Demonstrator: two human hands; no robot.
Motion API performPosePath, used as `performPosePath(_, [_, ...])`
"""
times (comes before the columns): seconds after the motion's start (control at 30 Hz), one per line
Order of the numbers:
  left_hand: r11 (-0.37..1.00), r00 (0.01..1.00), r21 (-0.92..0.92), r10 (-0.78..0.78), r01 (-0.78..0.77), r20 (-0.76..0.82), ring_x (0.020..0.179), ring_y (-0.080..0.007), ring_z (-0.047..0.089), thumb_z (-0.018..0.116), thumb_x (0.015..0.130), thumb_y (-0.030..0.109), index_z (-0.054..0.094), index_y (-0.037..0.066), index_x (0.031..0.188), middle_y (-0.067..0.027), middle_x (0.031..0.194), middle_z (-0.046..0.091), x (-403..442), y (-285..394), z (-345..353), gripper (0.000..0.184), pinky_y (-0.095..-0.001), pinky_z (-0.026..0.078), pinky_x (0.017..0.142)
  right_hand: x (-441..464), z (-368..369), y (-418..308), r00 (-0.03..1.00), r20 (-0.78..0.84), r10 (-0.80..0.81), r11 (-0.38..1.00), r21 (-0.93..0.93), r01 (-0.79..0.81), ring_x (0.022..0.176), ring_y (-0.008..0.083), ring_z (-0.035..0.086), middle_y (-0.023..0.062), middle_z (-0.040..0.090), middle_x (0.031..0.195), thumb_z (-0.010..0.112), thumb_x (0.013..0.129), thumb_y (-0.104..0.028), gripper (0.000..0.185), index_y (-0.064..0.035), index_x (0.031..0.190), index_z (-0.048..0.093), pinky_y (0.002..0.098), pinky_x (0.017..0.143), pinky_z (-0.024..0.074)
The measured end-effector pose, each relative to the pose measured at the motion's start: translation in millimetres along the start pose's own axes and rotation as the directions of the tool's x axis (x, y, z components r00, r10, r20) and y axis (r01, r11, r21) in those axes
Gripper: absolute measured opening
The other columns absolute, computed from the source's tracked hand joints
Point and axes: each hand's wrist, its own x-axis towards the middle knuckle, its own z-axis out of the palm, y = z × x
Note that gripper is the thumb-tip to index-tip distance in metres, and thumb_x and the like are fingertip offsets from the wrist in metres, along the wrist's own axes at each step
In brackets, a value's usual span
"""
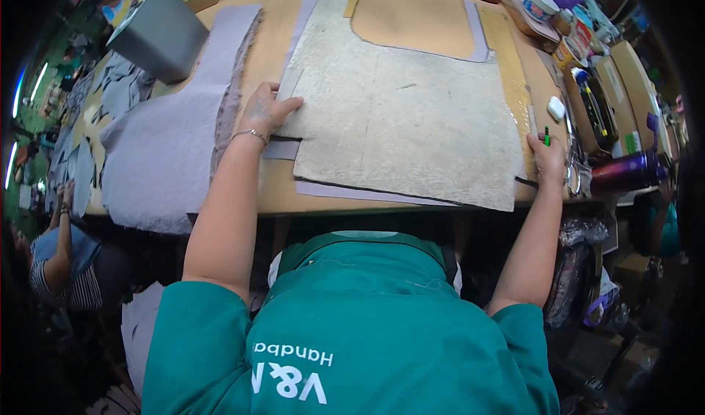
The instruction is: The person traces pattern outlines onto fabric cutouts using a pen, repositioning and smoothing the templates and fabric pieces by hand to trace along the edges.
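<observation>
Grey template (404, 114) atop lilac sheet (479, 33); metal block (158, 37) left, tumbler (623, 173) right.

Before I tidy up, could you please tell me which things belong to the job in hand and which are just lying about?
Seemingly in use:
pale sheet, at the left hand
lilac fabric beneath it
green pen, in the right hand

Apparently lying about:
white case
purple tumbler
white tub

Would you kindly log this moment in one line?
left hand: at left edge of board; right hand: holding green pen; board: over lilac cloth
</observation>
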Motion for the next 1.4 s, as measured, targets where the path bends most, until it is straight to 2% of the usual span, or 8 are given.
performPosePath(0.13, [0.809, 0.853, 0.530, 0.446, -0.254, -0.272, 0.088, -0.0307, 0.056, 0.065, 0.067, 0.037, 0.048, -0.008, 0.105, -0.0246, 0.089, 0.057, 5, -25, 8, 0.062, -0.0343, 0.043, 0.076, -11, -7, -26, 0.998, -0.003, 0.055, 0.998, 0.017, -0.055, 0.069, 0.0151, 0.054, 0.0119, 0.058, 0.074, 0.069, 0.067, -0.019, 0.038, 0.0092, 0.087, 0.054, 0.0261, 0.064, 0.0429])
performPosePath(0.27, [0.932, 0.974, 0.322, 0.205, -0.165, -0.094, 0.077, -0.0358, 0.056, 0.060, 0.071, 0.044, 0.048, -0.007, 0.101, -0.0237, 0.080, 0.057, -37, -4, -5, 0.061, -0.0378, 0.044, 0.070, -5, -17, -26, 0.997, 0.064, 0.049, 0.983, -0.182, -0.037, 0.068, 0.0145, 0.054, 0.0105, 0.058, 0.075, 0.068, 0.068, -0.015, 0.033, 0.0065, 0.089, 0.054, 0.0250, 0.062, 0.0427])
performPosePath(0.43, [0.843, 0.986, 0.523, 0.050, -0.128, 0.161, 0.069, -0.0329, 0.057, 0.058, 0.074, 0.043, 0.051, -0.002, 0.077, -0.0200, 0.069, 0.056, -95, -1, -31, 0.046, -0.0395, 0.044, 0.062, -2, -19, -21, 0.985, 0.148, 0.092, 0.974, 0.191, -0.120, 0.063, 0.0134, 0.051, 0.0081, 0.054, 0.073, 0.066, 0.068, -0.010, 0.031, 0.0041, 0.090, 0.050, 0.0247, 0.059, 0.0419])
performPosePath(0.63, [0.919, 0.911, 0.212, 0.372, -0.334, -0.177, 0.072, -0.0341, 0.055, 0.059, 0.074, 0.041, 0.055, -0.006, 0.080, -0.0230, 0.082, 0.056, -50, -34, -32, 0.048, -0.0374, 0.045, 0.065, 5, -29, -19, 0.977, 0.198, 0.083, 0.997, -0.020, -0.080, 0.062, 0.0119, 0.049, 0.0070, 0.054, 0.070, 0.067, 0.067, -0.010, 0.030, 0.0049, 0.087, 0.051, 0.0250, 0.057, 0.0412])
performPosePath(0.77, [0.898, 0.984, 0.431, 0.149, -0.091, -0.101, 0.084, -0.0354, 0.055, 0.062, 0.072, 0.040, 0.054, -0.009, 0.090, -0.0256, 0.091, 0.055, -28, 3, -6, 0.053, -0.0389, 0.044, 0.074, 10, -29, 4, 0.990, 0.140, 0.000, 0.992, -0.124, 0.018, 0.061, 0.0116, 0.049, 0.0062, 0.054, 0.068, 0.068, 0.065, -0.011, 0.028, 0.0050, 0.081, 0.053, 0.0257, 0.055, 0.0407])
performPosePath(1.07, [0.989, 0.991, 0.068, -0.134, 0.134, 0.007, 0.087, -0.0309, 0.058, 0.068, 0.061, 0.032, 0.057, -0.007, 0.092, -0.0238, 0.097, 0.057, 11, 15, 13, 0.051, -0.0337, 0.047, 0.074, 4, -20, 15, 0.989, -0.003, -0.151, 0.961, -0.233, 0.146, 0.063, 0.0172, 0.054, 0.0113, 0.057, 0.068, 0.068, 0.065, -0.017, 0.032, 0.0062, 0.082, 0.055, 0.0298, 0.061, 0.0433])
performPosePath(1.23, [0.973, 0.995, 0.209, -0.102, 0.101, -0.009, 0.071, -0.0207, 0.058, 0.068, 0.064, 0.032, 0.053, -0.003, 0.091, -0.0151, 0.081, 0.060, 15, 24, -6, 0.047, -0.0306, 0.046, 0.063, -18, -11, -16, 0.999, -0.014, -0.052, 0.983, -0.175, 0.049, 0.066, 0.0179, 0.055, 0.0129, 0.059, 0.076, 0.067, 0.066, -0.015, 0.033, 0.0073, 0.086, 0.053, 0.0296, 0.064, 0.0433])
performPosePath(1.4, [0.967, 0.999, 0.255, 0.002, 0.010, -0.047, 0.076, -0.0253, 0.057, 0.064, 0.066, 0.040, 0.050, -0.004, 0.100, -0.0152, 0.081, 0.058, -24, 12, -6, 0.057, -0.0324, 0.044, 0.071, -11, -17, -2, 0.999, 0.037, -0.024, 0.999, 0.023, 0.023, 0.065, 0.0148, 0.053, 0.0097, 0.058, 0.076, 0.067, 0.067, -0.013, 0.029, 0.0064, 0.084, 0.053, 0.0277, 0.063, 0.0426])
